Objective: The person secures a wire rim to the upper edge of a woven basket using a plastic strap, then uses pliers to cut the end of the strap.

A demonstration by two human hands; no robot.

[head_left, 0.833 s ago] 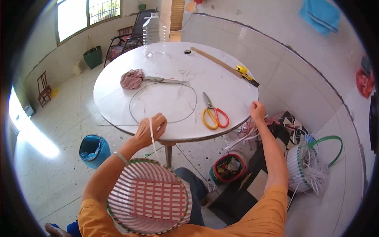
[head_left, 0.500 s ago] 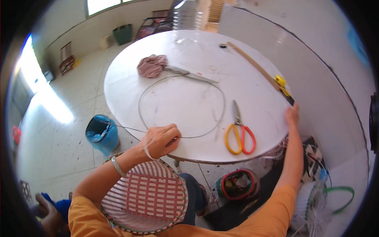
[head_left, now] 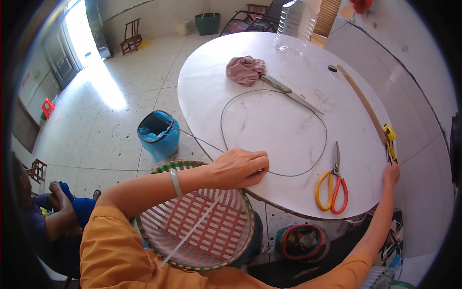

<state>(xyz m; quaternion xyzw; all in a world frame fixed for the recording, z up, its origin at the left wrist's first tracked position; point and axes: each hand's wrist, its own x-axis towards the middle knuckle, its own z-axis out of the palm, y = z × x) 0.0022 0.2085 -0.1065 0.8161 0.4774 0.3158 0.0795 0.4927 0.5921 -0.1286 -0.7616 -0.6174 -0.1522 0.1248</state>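
Note:
My left hand is closed at the near edge of the table, pinching a thin wire. The wire forms a wide loop on the tabletop, and its tail runs off to the left. A white strip slants across the woven basket on my lap, below that hand. At the table's right edge, my right hand has its fingers closed around the near end of a black-and-yellow hand tool, whose kind is unclear. Scissors with yellow and red handles lie between my hands.
A knife, a pink cloth, a clear bottle, a wooden strip and a yellow tape measure are on the white round table. A blue-lined bin stands left. Another person sits at lower left.
The view has swung left, so the table appears farther right. My left hand stays at the wire loop, and the white strip now stretches across the basket. My right hand remains at the tool.

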